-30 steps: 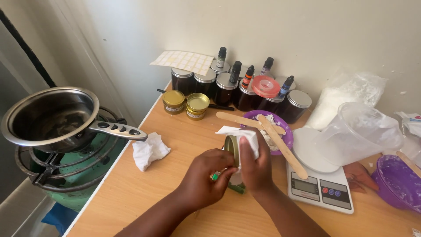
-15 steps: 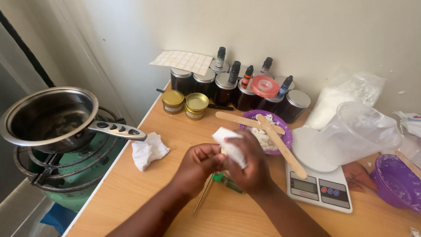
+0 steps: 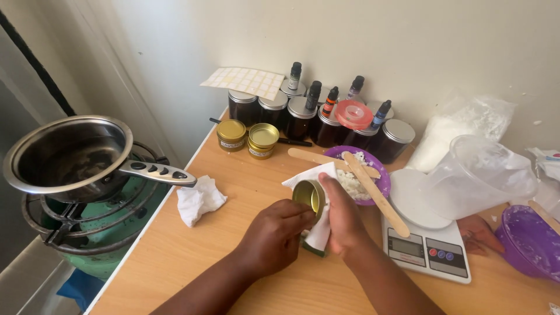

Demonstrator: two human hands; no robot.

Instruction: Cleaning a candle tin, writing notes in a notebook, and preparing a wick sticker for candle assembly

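Both grips closed: left hand (image 3: 274, 233), right hand (image 3: 344, 219) clasp gold tin (image 3: 308, 195), tissue (image 3: 318, 233).

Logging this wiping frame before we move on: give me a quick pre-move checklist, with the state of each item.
1. Small round gold tin gripped: ok, left hand and right hand both on it.
2. White tissue against the tin: ok, under the right hand.
3. Tin interior clean: cannot tell, only part shows.
4. Wooden spatulas clear of the hands: ok, resting across the purple bowl.
5. White digital kitchen scale clear: not ok, a clear plastic jug lies over its platform.
6. Steel saucepan seated on the green burner: ok.
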